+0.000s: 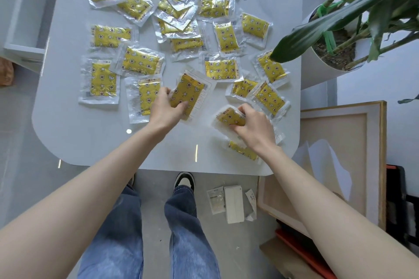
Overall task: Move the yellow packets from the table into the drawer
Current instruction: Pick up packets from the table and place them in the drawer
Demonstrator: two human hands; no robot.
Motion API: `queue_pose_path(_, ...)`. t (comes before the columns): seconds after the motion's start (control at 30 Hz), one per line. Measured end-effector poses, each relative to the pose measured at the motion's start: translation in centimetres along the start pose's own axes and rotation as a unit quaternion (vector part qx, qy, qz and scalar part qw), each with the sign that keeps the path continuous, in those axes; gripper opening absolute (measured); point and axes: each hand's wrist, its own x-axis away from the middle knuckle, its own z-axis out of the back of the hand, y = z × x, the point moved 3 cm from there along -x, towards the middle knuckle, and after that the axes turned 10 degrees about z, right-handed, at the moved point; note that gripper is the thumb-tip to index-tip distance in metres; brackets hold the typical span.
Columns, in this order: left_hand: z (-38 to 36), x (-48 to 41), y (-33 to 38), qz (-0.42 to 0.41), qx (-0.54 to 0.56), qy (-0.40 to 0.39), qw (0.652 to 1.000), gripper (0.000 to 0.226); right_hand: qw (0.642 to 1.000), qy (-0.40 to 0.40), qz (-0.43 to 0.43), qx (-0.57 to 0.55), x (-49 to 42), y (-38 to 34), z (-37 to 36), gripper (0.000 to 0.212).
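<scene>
While both hands work near the front edge of the white table [95, 142], the left hand [166, 106] curls its fingers round one yellow packet [188, 95], and the right hand [251, 124] pinches a second packet [230, 118]. Many more packets [140, 61] cover the middle and far side, some overlapping. One stray packet [242, 150] lies under the right wrist, just beside the front edge. Bare tabletop shows at the front left corner. The drawer [25, 50] stands open beyond the left edge. The leaves of a potted plant [335, 16] overhang the right edge.
</scene>
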Motion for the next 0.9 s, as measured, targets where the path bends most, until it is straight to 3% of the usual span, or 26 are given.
queue_pose_path(0.17,3.2,3.3,1.5,-0.002,0.080,-0.002,0.997,0.026,0.972,0.042,-0.056,-0.225,1.5,-2.8,3.7,0.015)
queue_pose_path(0.3,7.1,7.2,3.1,-0.017,0.116,-0.005,0.993,0.025,0.942,0.038,-0.073,-0.326,3.6,-6.6,6.5,0.018)
queue_pose_path(0.47,14.1,12.5,3.8,-0.020,0.138,0.007,0.990,0.032,0.907,0.015,-0.098,-0.408,6.7,-12.6,9.0,0.039)
queue_pose_path(0.6,20.5,17.0,3.0,-0.035,0.169,0.029,0.985,0.019,0.889,0.003,-0.089,-0.450,8.8,-18.7,10.8,0.020)
queue_pose_path(0.9,36.9,20.7,-2.2,-0.035,0.201,0.046,0.978,0.024,0.879,0.010,-0.060,-0.473,11.7,-34.1,8.5,0.027)
